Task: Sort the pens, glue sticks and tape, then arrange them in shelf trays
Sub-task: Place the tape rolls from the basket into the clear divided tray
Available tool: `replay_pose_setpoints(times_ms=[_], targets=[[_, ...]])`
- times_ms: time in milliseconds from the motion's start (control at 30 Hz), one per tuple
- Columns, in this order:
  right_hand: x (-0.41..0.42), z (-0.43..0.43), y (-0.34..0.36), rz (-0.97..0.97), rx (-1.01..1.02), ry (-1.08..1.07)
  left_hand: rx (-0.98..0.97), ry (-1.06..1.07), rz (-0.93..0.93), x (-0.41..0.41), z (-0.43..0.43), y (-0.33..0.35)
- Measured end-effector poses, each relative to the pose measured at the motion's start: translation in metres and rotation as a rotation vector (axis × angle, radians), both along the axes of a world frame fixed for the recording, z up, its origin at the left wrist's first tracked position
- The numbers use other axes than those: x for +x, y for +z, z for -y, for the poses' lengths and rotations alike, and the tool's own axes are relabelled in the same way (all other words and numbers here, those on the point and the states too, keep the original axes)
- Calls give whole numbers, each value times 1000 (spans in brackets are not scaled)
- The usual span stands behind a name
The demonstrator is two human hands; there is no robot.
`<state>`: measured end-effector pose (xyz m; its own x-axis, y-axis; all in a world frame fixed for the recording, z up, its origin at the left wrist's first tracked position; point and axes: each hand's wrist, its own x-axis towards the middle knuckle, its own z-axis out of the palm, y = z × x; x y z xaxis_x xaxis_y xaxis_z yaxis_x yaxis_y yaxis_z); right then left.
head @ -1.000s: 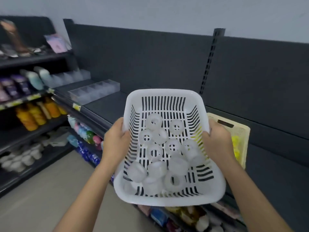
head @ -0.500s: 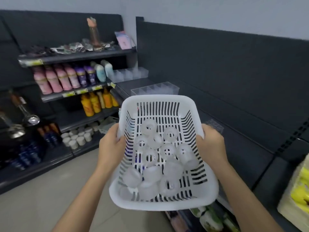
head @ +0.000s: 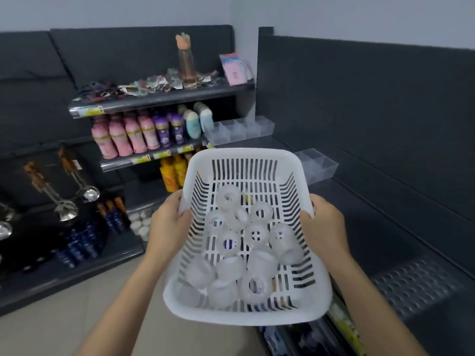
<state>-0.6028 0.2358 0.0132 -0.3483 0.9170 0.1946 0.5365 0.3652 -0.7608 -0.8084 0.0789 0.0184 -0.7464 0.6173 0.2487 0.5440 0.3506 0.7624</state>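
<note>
Left hand [head: 169, 227]: we grip the left rim of the white slotted basket [head: 244, 317], fingers curled round its edge.
Right hand [head: 325, 224]: we grip the right rim the same way.
Basket position: held in the air in front of us, beside the dark shelf [head: 385, 227].
Tape rolls [head: 257, 263]: clear rolls heaped loose inside the basket, some flat, some on edge.
Near tray [head: 316, 165]: clear, divided, on the shelf just beyond the basket's far right corner.
Far tray [head: 239, 129]: clear, divided, in the shelf corner.
Pink bottles [head: 123, 134]: in a row on the left shelving.

Dark grey shelf [head: 372, 227], clear divider trays [head: 318, 164] on top
</note>
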Motion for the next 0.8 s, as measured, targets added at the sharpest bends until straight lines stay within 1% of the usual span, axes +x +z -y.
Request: replay_pose_setpoints(times_ms=[267, 400, 633, 800], targets=[[-68, -29, 2, -59, -31, 5, -15, -11, -14, -77, -37, 2], [-105, -45, -1, -37, -18, -24, -32, -51, -5, -125, -64, -5], [-190, -73, -8, -82, -32, -151, 3, -236, -45, -223, -122, 9], [-251, -90, -8, -48, -52, -255, -27, -331, -37, -294, -160, 15]])
